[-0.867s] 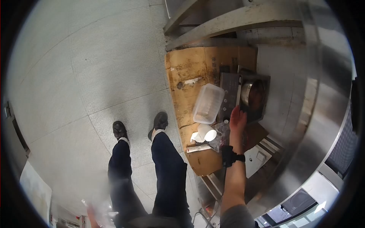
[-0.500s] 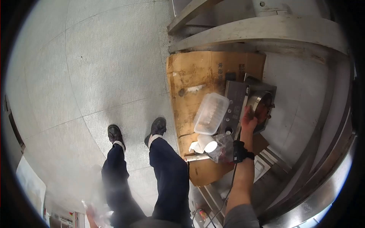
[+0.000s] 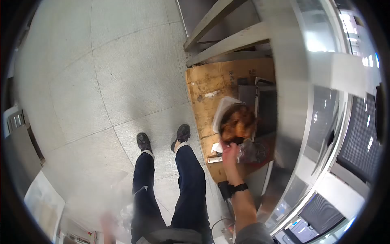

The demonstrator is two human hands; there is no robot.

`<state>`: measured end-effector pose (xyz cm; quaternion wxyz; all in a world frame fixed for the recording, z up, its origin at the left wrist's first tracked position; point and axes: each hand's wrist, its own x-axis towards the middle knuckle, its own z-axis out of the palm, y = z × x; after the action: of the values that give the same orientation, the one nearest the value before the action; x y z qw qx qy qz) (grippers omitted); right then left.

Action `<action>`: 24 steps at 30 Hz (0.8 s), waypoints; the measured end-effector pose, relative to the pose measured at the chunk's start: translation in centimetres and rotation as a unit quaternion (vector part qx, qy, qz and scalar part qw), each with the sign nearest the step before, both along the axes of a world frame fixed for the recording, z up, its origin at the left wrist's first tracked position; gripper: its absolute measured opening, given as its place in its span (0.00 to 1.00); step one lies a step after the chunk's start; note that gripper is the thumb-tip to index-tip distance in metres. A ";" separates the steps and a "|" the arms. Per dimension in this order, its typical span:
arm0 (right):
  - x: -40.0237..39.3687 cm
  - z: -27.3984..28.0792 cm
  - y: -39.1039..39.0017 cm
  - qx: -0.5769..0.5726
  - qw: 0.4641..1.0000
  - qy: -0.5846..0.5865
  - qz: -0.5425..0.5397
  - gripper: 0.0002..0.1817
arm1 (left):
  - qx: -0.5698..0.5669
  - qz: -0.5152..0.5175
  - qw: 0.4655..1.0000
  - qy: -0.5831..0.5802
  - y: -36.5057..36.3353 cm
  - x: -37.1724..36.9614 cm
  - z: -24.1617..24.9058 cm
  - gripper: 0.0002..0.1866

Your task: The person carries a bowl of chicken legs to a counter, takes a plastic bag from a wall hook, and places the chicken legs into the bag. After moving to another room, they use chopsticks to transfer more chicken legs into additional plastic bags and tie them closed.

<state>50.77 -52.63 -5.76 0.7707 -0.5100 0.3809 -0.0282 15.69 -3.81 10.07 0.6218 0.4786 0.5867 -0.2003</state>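
Observation:
My right hand (image 3: 230, 153) is closed on the near edge of a round metal pot (image 3: 220, 127), its fingers partly blurred. Brown, saucy-looking food (image 3: 240, 123) fills the pot, which hangs over a translucent plastic tub (image 3: 224, 103) and hides most of it. Beside this hand are a crumpled clear plastic bag (image 3: 248, 153) and a white paper-like piece (image 3: 217, 147). At the lower left, my left hand (image 3: 107, 224) is blurred behind haze. Clear plastic (image 3: 126, 214) shows against it and seems to be held, though the fingers are smeared.
A stained cardboard sheet (image 3: 199, 88) lies under the tub and a dark cooktop (image 3: 267, 107). Wooden beams (image 3: 227, 49) stand beyond it. A metal counter edge (image 3: 298, 134) runs along the right. My shoes (image 3: 183, 132) are on the pale tiled floor (image 3: 73, 93).
My right hand has lifted the pot off the cooktop and brought it left over the plastic tub. The view has shifted, with more of the counter at right. Clear plastic stays by my left hand.

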 end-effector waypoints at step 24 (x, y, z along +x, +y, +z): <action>-20.7 39.8 -2.2 0.017 0.994 -0.106 -0.002 0.28 | -0.079 -0.497 0.821 -0.268 -11.1 32.2 20.8 0.16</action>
<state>30.02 -54.80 34.08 0.8154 -0.4898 0.2988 -0.0770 47.85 -14.95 30.86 0.6060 0.6898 0.0611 -0.3914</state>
